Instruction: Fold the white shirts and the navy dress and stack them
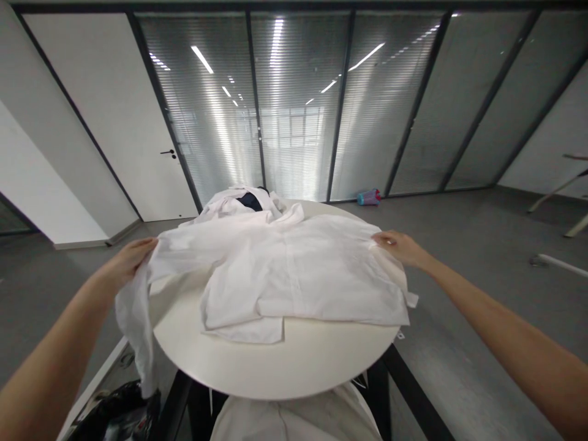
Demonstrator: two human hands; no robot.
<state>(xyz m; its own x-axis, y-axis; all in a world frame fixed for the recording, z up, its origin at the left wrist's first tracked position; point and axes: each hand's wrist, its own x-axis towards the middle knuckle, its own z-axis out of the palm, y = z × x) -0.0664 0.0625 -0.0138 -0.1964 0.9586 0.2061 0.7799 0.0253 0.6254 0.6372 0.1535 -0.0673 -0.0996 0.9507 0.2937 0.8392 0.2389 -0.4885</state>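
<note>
A white long-sleeved shirt (289,275) lies spread across a round white table (257,370), its collar toward the far side and its hem toward me. My left hand (135,254) is closed on the shirt's left-hand sleeve, and the end of that sleeve hangs down past the table's edge. On the other side, my right hand (395,245) pinches the fabric near the right-hand sleeve, at the table's right edge. Part of the right-hand sleeve droops over that edge. The fingertips of both hands are partly hidden by cloth.
A pile of white clothing (229,202) with a dark piece sits at the table's far left. Below left is a black bag-lined bin (119,410). A purple-and-blue basket (368,197) stands by the glass wall. Chair or table legs (558,196) show at right.
</note>
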